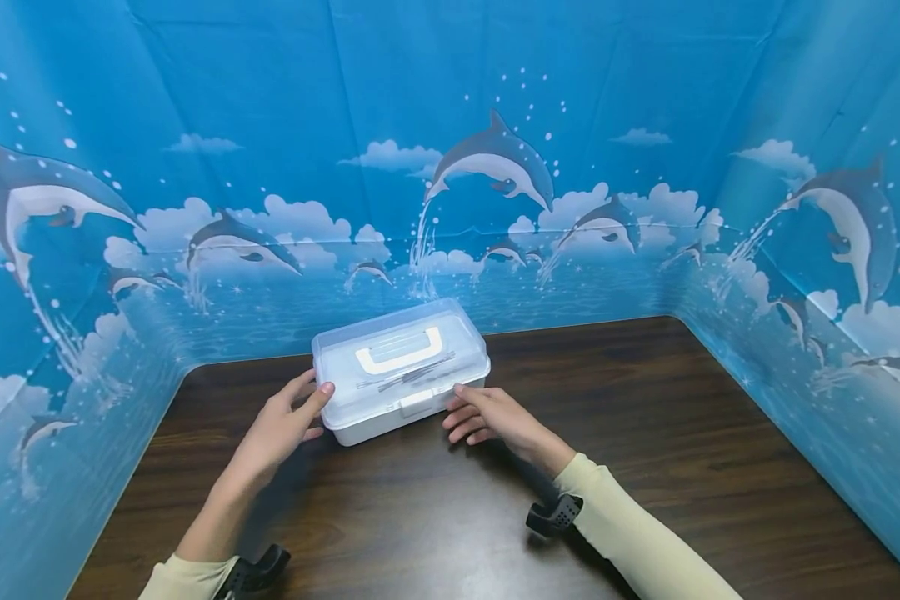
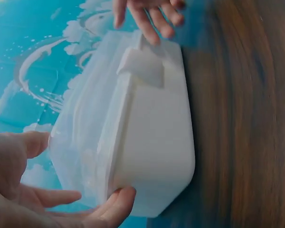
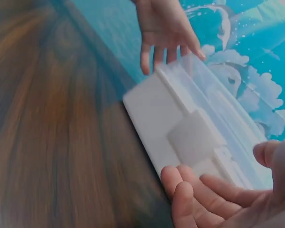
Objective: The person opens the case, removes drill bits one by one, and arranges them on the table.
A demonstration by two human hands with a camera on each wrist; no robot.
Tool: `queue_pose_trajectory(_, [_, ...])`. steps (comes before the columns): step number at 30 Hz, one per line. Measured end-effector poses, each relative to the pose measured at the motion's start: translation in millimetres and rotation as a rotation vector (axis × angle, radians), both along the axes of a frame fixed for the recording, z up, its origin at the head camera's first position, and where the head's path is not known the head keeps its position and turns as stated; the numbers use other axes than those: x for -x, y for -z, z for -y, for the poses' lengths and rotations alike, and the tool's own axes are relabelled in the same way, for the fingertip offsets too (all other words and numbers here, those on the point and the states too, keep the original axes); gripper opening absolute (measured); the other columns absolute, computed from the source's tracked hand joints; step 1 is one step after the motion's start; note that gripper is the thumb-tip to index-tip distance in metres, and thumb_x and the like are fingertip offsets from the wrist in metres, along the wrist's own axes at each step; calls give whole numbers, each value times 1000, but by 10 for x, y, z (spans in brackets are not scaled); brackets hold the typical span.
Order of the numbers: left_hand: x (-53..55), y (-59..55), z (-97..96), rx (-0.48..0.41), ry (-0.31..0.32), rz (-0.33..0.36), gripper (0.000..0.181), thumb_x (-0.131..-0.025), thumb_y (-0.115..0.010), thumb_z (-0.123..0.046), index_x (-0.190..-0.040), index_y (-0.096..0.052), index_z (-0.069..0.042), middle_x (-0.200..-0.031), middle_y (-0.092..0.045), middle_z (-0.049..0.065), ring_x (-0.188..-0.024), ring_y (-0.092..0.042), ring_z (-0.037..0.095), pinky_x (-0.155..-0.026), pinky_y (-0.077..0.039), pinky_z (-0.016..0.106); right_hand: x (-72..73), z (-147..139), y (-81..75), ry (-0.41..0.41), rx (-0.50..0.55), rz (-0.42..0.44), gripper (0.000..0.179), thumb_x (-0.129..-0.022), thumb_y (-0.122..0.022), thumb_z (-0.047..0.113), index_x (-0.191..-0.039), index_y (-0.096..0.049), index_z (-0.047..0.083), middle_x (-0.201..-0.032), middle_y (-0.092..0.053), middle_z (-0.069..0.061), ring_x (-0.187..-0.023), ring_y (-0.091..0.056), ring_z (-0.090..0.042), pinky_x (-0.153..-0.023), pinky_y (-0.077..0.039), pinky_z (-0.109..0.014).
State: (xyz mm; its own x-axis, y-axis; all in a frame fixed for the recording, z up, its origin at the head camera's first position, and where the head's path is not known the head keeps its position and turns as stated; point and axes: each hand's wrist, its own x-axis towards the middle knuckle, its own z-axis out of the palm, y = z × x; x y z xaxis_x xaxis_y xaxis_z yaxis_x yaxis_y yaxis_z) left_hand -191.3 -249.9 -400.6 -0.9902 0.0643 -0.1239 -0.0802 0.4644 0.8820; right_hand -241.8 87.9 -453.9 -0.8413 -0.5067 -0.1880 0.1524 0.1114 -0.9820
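Note:
A white storage box (image 1: pixel 378 427) with a clear lid (image 1: pixel 412 329) and a white carry handle (image 1: pixel 401 360) stands on the table, lid down. Several thin metallic-looking sticks (image 1: pixel 412 375) show in the lid area. My left hand (image 1: pixel 273 429) lies against the box's left end, thumb at the lid's front corner and fairly straight fingers along the side. At the front right, my right hand (image 1: pixel 495 421) has its thumb by the lid's edge, right of the white latch (image 1: pixel 417 402). Its other fingers are spread loosely before the box front, as the right wrist view also shows.
The dark wood table (image 1: pixel 645 433) reaches toward me and to both sides of the box. A blue dolphin-print curtain (image 1: pixel 307 125) surrounds its back and sides, close behind the box. Black wrist straps (image 1: pixel 555 515) sit at both sleeves.

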Motion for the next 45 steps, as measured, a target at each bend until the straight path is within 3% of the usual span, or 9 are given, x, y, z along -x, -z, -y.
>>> queue_pose_trajectory(5, [35,9,-4,-238,-81,67,94,-97,-65,-53,-164,-16,-9,-152,-35,29,-130,-47,47,-94,-52,50,8,177,52,2,51,121,76,-102,-51,60,-135,-56,-8,-116,-69,-23,-99,-71,-35,-80,-58,-41])
queue_pose_trajectory(9, [78,16,-4,-336,-133,94,95,-93,-71,-53,-164,-21,-13,-151,-36,25,-130,-46,44,-96,-51,51,25,299,95,-8,115,192,80,-101,-49,62,-138,-53,-8,-121,-67,-25,-102,-70,-36,-82,-58,-42])
queue_pose_trajectory(15, [111,69,3,-438,-198,129,96,-89,-77,-49,-162,-26,-15,-148,-37,22,-129,-46,42,-96,-50,53,41,447,178,48,240,280,79,-99,-56,60,-133,-54,-11,-121,-66,-28,-96,-72,-30,-75,-58,-32])
queue_pose_trajectory(20, [76,127,15,-455,-225,152,97,-88,-79,-48,-162,-25,-16,-149,-35,22,-129,-45,42,-95,-51,53,6,529,251,121,304,292,73,-99,-62,52,-124,-58,-16,-110,-69,-30,-86,-74,-26,-74,-59,-30])
queue_pose_trajectory(26, [64,142,48,-451,-216,143,96,-89,-78,-48,-162,-25,-17,-149,-33,22,-129,-45,42,-95,-52,53,-40,598,277,169,302,233,75,-100,-62,52,-118,-60,-21,-104,-69,-31,-82,-75,-25,-74,-60,-31])
queue_pose_trajectory(35, [67,166,62,-447,-197,144,93,-91,-77,-46,-162,-23,-18,-148,-33,21,-128,-45,42,-94,-52,53,-126,590,173,219,231,240,79,-98,-63,56,-117,-61,-21,-94,-72,-28,-73,-75,-26,-69,-60,-32])
queue_pose_trajectory(42, [93,109,62,-430,-199,105,92,-91,-77,-48,-161,-25,-17,-147,-36,22,-128,-46,43,-95,-50,55,-110,593,59,218,255,264,80,-95,-66,56,-115,-61,-21,-98,-71,-30,-78,-75,-29,-75,-60,-36])
queue_pose_trajectory(45, [66,132,53,-427,-197,129,95,-90,-77,-48,-161,-23,-17,-149,-35,22,-129,-46,43,-95,-51,55,-143,587,63,229,233,291,78,-95,-67,56,-113,-63,-20,-96,-72,-29,-76,-75,-28,-72,-60,-35])
